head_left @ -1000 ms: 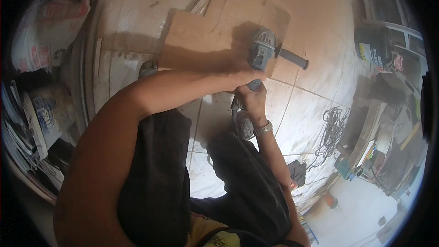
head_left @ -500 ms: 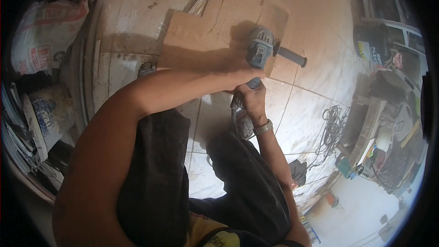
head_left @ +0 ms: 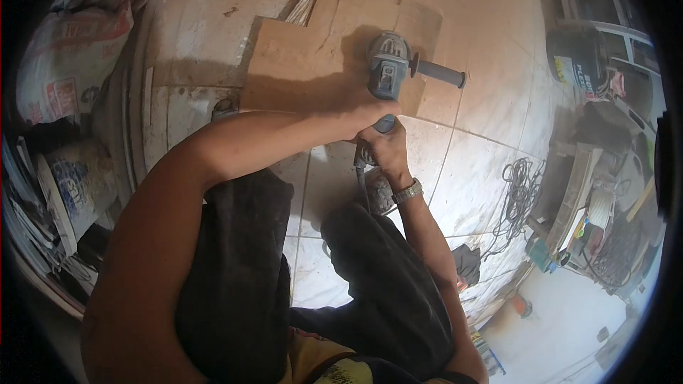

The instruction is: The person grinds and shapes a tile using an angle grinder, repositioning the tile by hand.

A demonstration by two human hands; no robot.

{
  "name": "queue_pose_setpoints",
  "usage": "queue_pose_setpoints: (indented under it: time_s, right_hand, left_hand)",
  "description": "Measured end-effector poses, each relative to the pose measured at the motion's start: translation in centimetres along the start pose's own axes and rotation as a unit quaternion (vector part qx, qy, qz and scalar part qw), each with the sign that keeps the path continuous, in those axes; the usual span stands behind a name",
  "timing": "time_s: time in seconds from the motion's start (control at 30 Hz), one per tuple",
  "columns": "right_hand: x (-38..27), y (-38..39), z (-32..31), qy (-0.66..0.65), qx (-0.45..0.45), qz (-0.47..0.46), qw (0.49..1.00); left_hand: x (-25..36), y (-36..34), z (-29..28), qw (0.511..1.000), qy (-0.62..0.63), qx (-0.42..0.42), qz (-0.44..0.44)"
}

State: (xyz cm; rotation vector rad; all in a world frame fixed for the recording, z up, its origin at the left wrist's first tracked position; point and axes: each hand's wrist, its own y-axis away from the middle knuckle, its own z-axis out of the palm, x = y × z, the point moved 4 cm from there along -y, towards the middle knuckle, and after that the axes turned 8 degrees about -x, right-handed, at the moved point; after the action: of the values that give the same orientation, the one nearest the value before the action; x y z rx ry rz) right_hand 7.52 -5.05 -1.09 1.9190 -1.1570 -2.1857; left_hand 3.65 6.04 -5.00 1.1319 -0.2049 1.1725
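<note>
A dark grey angle grinder (head_left: 386, 80) is held over a sheet of brown cardboard (head_left: 284, 53) on the floor. Its side handle (head_left: 442, 74) sticks out to the right, with no hand on it. My left hand (head_left: 370, 111) is closed around the middle of the body, its fingers mostly hidden. Behind it, my right hand (head_left: 388, 146), below a metal wristwatch (head_left: 408, 191), grips the rear end where the power cord (head_left: 361, 178) comes out. The grinder's disc side is out of sight underneath.
Printed sacks (head_left: 75, 64) and a dirty white bucket (head_left: 82, 174) stand along the left. At right are a black bucket (head_left: 578, 57), a coiled cable (head_left: 521, 192) and cluttered shelving (head_left: 573, 206). Dusty floor tiles (head_left: 480, 171) surround the cardboard; my bent knees are close below the hands.
Both hands have moved the grinder a little to the left and slightly away from me across the cardboard. The grip looks the same.
</note>
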Motion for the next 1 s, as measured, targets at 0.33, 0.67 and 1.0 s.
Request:
queue_pose_setpoints:
  time_s: [0.33, 0.67, 1.0]
  right_hand:
    - [1.0, -1.8, 0.1, 0.048, -0.001, -0.027, 0.998]
    - [0.1, -2.2, -0.2, 0.034, -0.013, -0.022, 0.999]
    - [-0.4, -3.6, -1.8, -0.03, 0.023, -0.019, 0.999]
  left_hand:
    - [0.5, -0.2, -1.3, 0.999, -0.01, 0.019, 0.029]
    - [2.5, 0.9, -1.1, 0.996, -0.044, 0.075, -0.018]
    - [2.7, -4.3, -1.1, 0.998, -0.059, 0.014, 0.014]
